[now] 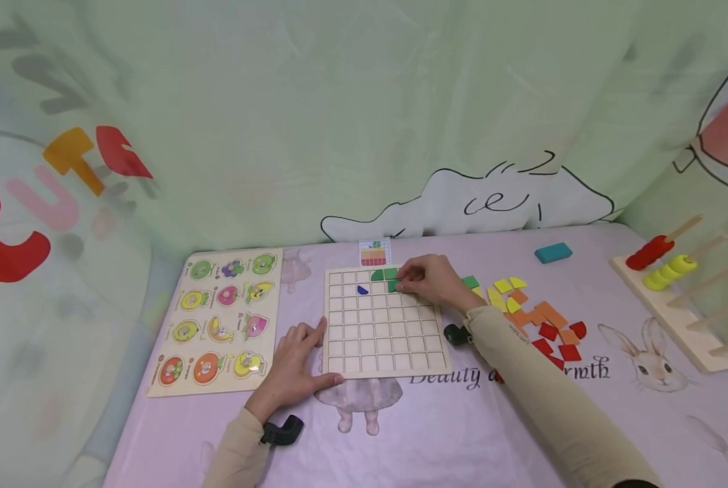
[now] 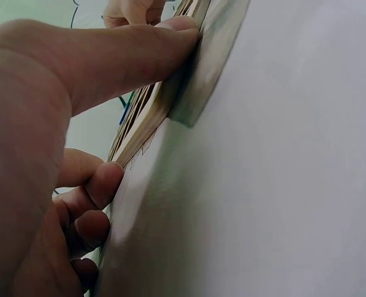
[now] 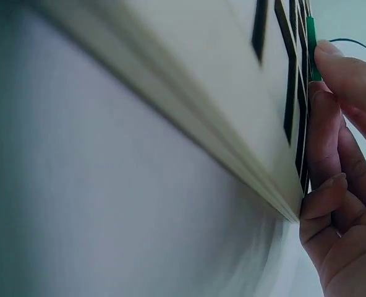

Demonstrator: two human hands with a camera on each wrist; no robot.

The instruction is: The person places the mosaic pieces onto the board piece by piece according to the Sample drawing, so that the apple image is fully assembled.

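A square wooden grid board (image 1: 388,332) lies on the pink cloth. My left hand (image 1: 297,366) holds its near left corner, thumb (image 2: 164,46) on the near edge and index finger on the left edge. My right hand (image 1: 431,278) reaches over the board's far right part and pinches a green square piece (image 3: 313,49) at the grid surface. Beside it, a green quarter-round piece (image 1: 377,275) and a green square (image 1: 390,273) sit in the far row. A blue curved piece (image 1: 362,290) lies in the second row. Part of the board is hidden under the right hand.
Loose yellow, orange and red pieces (image 1: 547,315) lie right of the board, with a green piece (image 1: 470,282) nearby. A picture card (image 1: 374,253) lies beyond the board. The fruit puzzle (image 1: 217,325) is left, a teal block (image 1: 553,253) and a peg stand (image 1: 675,318) right.
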